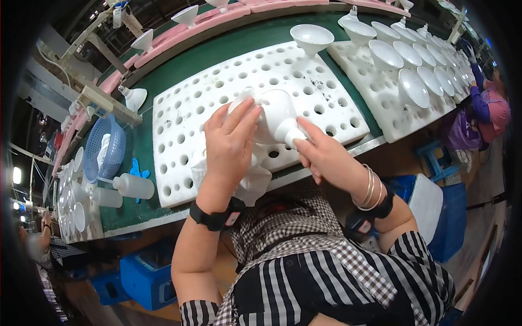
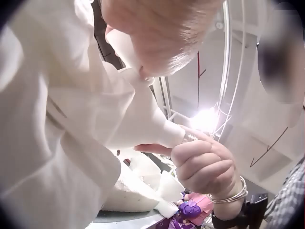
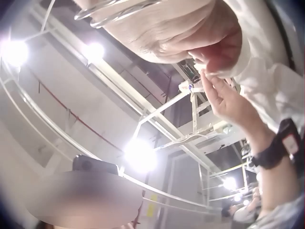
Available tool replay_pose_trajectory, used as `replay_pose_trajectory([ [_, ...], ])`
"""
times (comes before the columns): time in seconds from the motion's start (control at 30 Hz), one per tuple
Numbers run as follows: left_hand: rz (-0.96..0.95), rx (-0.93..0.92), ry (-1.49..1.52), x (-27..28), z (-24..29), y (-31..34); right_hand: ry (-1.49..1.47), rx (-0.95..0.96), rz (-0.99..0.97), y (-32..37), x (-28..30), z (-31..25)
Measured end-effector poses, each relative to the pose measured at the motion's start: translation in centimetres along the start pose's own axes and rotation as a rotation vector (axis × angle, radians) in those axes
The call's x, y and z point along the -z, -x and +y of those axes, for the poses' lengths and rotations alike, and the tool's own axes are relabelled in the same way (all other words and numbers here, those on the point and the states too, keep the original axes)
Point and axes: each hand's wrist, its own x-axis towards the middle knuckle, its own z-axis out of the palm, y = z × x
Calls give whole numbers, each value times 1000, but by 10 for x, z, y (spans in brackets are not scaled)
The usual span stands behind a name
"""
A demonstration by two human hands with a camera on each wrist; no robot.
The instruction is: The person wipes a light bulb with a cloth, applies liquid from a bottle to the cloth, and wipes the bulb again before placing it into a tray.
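A white reflector lamp (image 1: 279, 111) is tilted over the foam board in the head view. My right hand (image 1: 329, 155) grips its narrow neck at the base end, and a bit of the threaded metal cap shows beside the fingers in the left wrist view. My left hand (image 1: 231, 144) holds a white cloth (image 1: 254, 182) against the lamp's wide end, its fingers reaching over the rim. Loose folds of cloth hang below the palm and fill much of the left wrist view. The lamp's front face is hidden by the cloth and hand.
The white foam board (image 1: 179, 119) has rows of holes. One lamp (image 1: 311, 37) stands at its back edge; many more fill a second board (image 1: 375, 92) at right. A blue basket (image 1: 117, 146) and squeeze bottles (image 1: 136, 186) are at left. Another person (image 1: 484, 114) works at far right.
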Motion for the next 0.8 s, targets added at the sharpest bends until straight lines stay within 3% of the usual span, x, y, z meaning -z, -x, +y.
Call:
replay_pose_trajectory([
  [0.07, -11, -7, 16, -1, -1, -3, 425, 215, 168, 4, -6, -2],
  [0.13, -19, -14, 41, -1, 0, -6, 534, 261, 227, 2, -4, -4],
  [0.17, 29, 111, 127, 0, 0, -7, 535, 257, 238, 0, -1, -3],
  [0.2, 76, 235, 212, 1, -1, -9, 442, 205, 216, -1, 3, -3],
  [0.23, 82, 230, 214, 2, -7, -8, 310, 138, 183, -3, 8, -4],
  [0.3, 310, 467, 348, 9, -14, -6, -35, 14, 56, -5, 18, -3],
  [0.37, 341, 439, 289, 11, 8, -2, -529, -161, -154, -7, 27, -1],
  [0.43, 136, -53, -86, 10, 31, 2, -564, -186, -168, -5, 17, 4],
  [0.53, -34, -142, -59, 12, 33, 3, -477, -100, -72, -1, 9, 14],
  [0.67, 128, 36, 39, -4, -15, 7, -407, -70, -19, -2, 6, 8],
  [0.73, 227, 359, 125, -1, -36, 15, -333, -54, -56, -1, 8, 7],
  [0.8, 251, 246, 10, 11, -19, 8, -353, -49, -28, -3, 6, 6],
])
